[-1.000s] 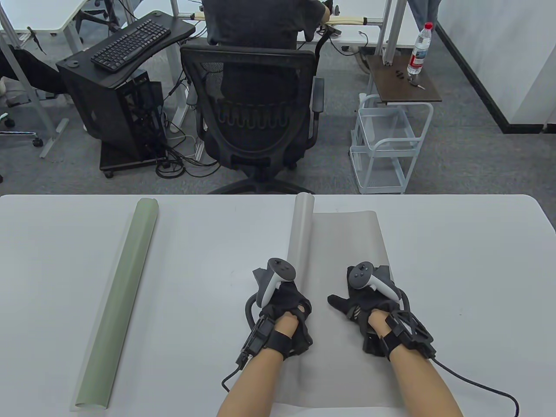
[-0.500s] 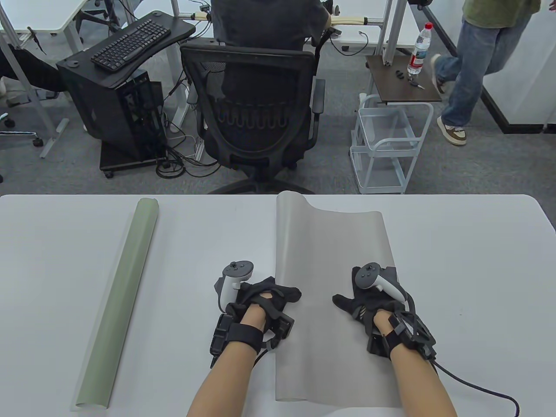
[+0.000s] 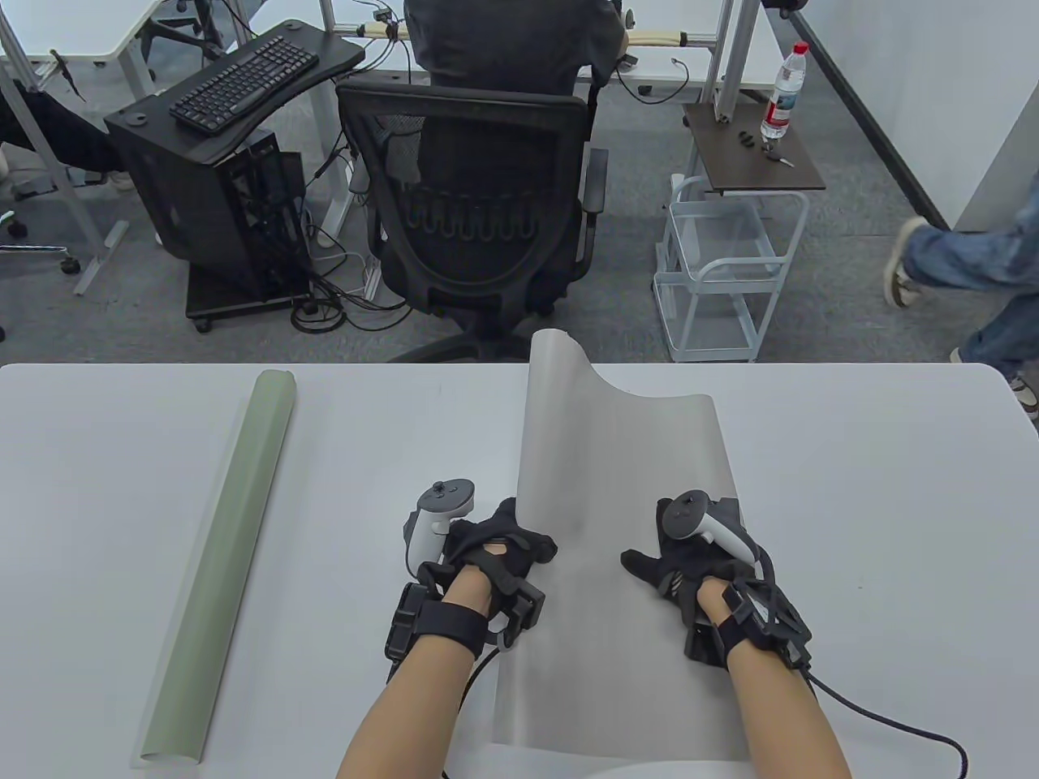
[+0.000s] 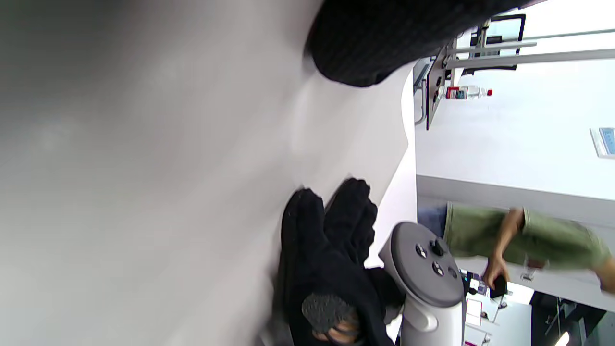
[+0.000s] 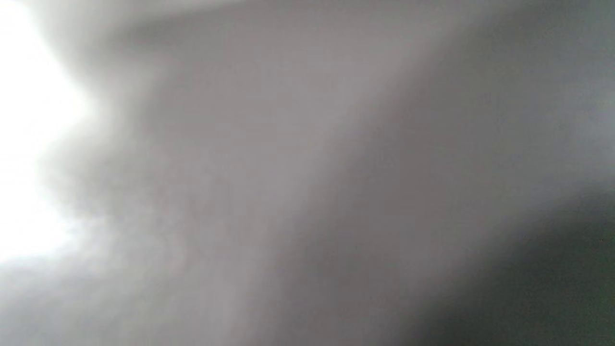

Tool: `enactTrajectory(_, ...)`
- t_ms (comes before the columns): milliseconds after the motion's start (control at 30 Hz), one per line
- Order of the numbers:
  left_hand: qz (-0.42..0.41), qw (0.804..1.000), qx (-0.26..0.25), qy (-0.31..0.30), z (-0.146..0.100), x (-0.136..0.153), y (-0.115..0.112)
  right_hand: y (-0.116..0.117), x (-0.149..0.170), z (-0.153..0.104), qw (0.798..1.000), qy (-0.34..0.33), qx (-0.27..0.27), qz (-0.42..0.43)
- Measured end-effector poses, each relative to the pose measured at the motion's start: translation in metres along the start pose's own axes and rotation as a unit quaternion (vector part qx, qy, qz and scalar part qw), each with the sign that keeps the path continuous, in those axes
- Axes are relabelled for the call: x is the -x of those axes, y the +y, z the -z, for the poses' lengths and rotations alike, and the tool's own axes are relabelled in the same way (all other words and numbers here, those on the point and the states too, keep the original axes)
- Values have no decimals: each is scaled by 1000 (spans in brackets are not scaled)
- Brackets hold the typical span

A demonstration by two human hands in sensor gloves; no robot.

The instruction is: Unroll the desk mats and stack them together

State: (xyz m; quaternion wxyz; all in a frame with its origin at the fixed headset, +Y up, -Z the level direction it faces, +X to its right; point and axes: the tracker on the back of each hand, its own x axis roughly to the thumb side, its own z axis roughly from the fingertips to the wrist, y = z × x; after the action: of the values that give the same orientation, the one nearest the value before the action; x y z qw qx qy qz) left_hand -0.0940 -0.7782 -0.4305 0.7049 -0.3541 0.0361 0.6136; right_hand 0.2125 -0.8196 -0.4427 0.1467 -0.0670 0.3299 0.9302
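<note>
A grey desk mat [image 3: 617,454] lies unrolled at the table's middle. Its left edge stands lifted and curled above the table. My left hand [image 3: 507,540] grips that lifted left edge near the front. My right hand [image 3: 674,568] rests flat on the mat's right part, fingers spread. A green desk mat [image 3: 223,560] lies still rolled as a long tube at the table's left. The left wrist view shows the grey mat [image 4: 144,168] close up, and my right hand [image 4: 331,269] on it. The right wrist view is a blur of grey mat [image 5: 307,192].
The white table [image 3: 852,527] has bare surface on the right of the mat and between the two mats. Beyond its far edge stand a black office chair [image 3: 479,219] and a white wire cart [image 3: 726,268]. A person's legs [image 3: 966,268] pass at the far right.
My left hand pushed the grey roll leftward until it opened out, then raised the mat's left edge off the table. My right hand stayed pressed on the mat.
</note>
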Motion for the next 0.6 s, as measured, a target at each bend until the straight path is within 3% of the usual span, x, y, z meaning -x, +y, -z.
enactTrajectory(233,-36,998,-22,39,-7,11,25,0,0,0,1000,2,0,-1)
enactTrajectory(600,-75,997,20,9,-4,10,21,0,0,1,1000,1,-1,2)
